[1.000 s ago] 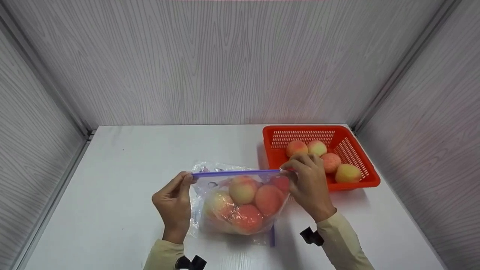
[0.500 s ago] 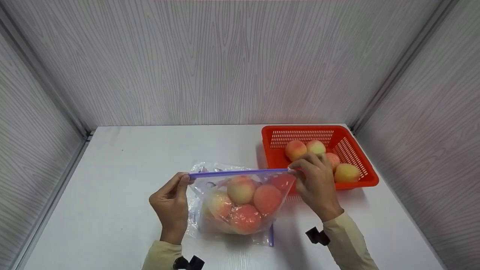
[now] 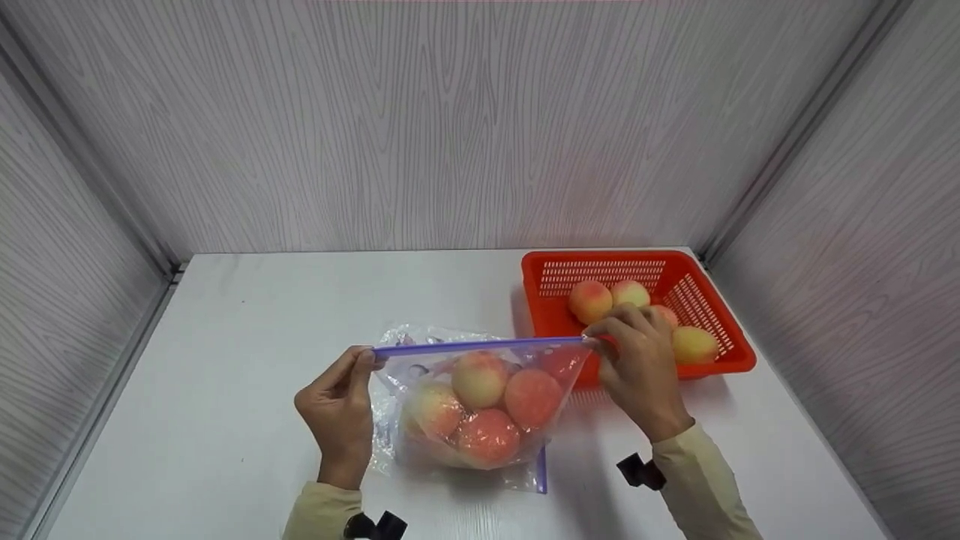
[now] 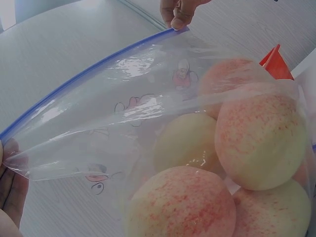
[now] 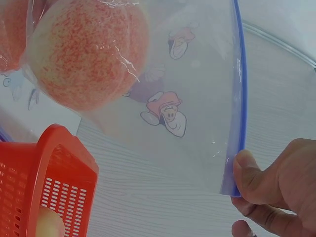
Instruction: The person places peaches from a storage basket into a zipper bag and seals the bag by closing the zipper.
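Note:
A clear zip bag (image 3: 420, 390) with a blue-purple zip strip (image 3: 480, 345) holds several peaches (image 3: 480, 379). My left hand (image 3: 341, 405) pinches the strip's left end between thumb and fingers. At the right end, my right hand (image 3: 637, 367) pinches the corner of the strip. Between the two hands the strip is stretched almost straight, its edges pressed together. In the right wrist view, thumb and forefinger grip the strip's end (image 5: 230, 182), and small cartoon figures show on the plastic. The left wrist view has the peaches (image 4: 261, 138) bunched at the bottom of the bag.
A red plastic basket (image 3: 536, 300) with several peaches (image 3: 590, 301) stands at the back right, partly behind my right hand. Beneath the filled bag lie more flat plastic bags (image 3: 384, 442), one with a purple strip (image 3: 541, 471). Grey panels (image 3: 360, 135) enclose the white table (image 3: 247, 375).
My right hand has moved to the right along the strip to its end. My left hand has shifted slightly left, still pinching the bag.

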`<state>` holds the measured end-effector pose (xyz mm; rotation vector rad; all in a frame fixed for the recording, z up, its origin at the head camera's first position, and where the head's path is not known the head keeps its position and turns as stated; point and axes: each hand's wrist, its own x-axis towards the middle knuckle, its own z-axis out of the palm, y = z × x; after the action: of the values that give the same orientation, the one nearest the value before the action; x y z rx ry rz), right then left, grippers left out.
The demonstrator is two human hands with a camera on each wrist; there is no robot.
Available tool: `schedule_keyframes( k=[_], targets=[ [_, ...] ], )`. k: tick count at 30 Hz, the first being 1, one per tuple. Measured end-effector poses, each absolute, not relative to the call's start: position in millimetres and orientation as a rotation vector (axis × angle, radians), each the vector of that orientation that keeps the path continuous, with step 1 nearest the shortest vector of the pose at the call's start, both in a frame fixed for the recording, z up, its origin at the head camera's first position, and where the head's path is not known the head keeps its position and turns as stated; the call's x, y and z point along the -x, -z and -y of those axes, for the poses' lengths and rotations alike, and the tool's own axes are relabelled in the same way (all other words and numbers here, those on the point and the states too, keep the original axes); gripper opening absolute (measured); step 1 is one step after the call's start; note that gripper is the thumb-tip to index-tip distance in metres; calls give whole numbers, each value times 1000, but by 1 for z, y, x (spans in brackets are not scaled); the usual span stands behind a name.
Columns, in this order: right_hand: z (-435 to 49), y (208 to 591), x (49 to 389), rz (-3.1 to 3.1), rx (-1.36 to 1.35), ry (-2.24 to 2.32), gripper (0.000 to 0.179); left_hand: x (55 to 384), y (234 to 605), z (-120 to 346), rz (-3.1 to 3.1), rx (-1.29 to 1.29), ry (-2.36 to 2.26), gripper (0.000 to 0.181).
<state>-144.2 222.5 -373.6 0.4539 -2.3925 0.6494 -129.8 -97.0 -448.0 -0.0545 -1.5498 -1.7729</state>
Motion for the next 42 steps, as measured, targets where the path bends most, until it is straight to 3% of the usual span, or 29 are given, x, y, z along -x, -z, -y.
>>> schedule_keyframes(
  k=[28,35,42],
  targets=[
    [-221,371,142,2386,-486,-610,14,128,450,99,1536,61,1815,11],
    [-226,363,134,2578,-528,-576,21,127,451,101,1586,140,1774,10],
    [-224,334,141,2587,-712,-641,49,131,446,98,1602,169,1775,11]
  ],
)
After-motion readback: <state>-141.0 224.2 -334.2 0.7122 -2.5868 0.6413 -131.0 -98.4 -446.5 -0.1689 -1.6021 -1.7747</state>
